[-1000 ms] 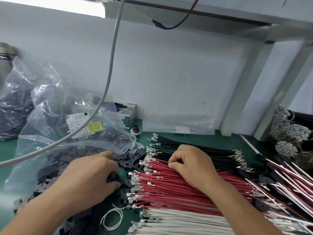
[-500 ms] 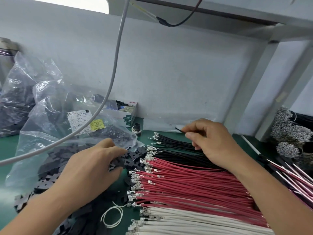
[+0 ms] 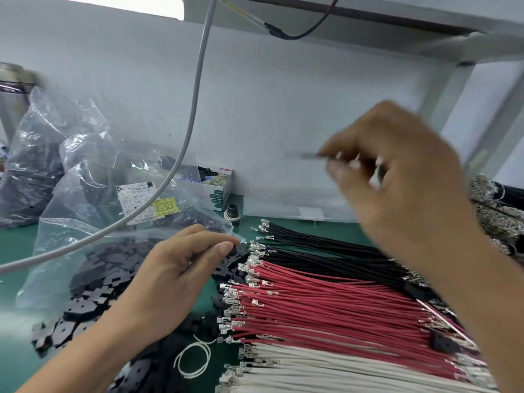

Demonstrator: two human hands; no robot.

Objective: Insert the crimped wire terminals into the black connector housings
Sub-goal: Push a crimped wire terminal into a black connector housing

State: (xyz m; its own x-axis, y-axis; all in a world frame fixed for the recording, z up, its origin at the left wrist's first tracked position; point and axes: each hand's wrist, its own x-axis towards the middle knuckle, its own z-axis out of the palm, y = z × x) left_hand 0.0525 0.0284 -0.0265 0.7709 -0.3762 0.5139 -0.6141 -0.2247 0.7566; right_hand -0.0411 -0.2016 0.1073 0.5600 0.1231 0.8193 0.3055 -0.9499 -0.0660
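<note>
Presently we hold one black wire [image 3: 312, 156] raised above the bench in our right hand [image 3: 397, 177], pinched between thumb and fingertips; the hand is motion-blurred, so the exact finger placement cannot be confirmed. Our left hand [image 3: 181, 276] rests at the near left on the heap of black connector housings [image 3: 93, 293], fingers curled; whether they grip a housing cannot be told. To perform the step well, we judge it best to pinch the wire close behind the terminal, align it squarely with the cavity, and push straight. The wire's long axis runs roughly left-right, free end pointing left; its terminal is too blurred to resolve. On the green mat [image 3: 17, 251] the black wires [image 3: 326, 251], red wires [image 3: 340, 307] and white wires [image 3: 340, 367] lie with terminals toward the left.
</note>
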